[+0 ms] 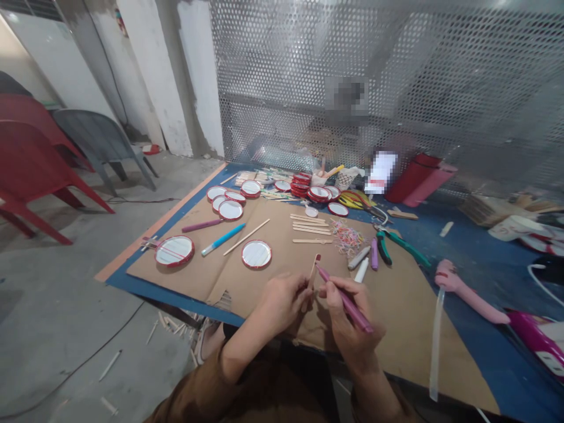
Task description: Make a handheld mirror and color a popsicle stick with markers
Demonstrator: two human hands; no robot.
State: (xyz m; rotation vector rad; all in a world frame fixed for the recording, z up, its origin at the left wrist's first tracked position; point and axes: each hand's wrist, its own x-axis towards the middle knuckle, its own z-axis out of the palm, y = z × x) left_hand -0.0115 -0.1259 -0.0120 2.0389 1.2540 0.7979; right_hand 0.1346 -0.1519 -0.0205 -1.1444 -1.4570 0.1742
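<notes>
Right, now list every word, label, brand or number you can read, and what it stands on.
No text is readable.
Magenta-and-white plastic object, right edge: pale mark, too blurred.
Bright upright screen: pixelated.
Slim pink marker in the right hand: no legible print.
White paper cup: any print too small.

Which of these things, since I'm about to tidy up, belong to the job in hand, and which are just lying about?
Likely in the job:
red-tipped stick, in the left hand
purple marker, in the right hand
loose flat sticks
red-rimmed discs

Probably just about:
red cylinder
grey chair
floor scraps
</notes>
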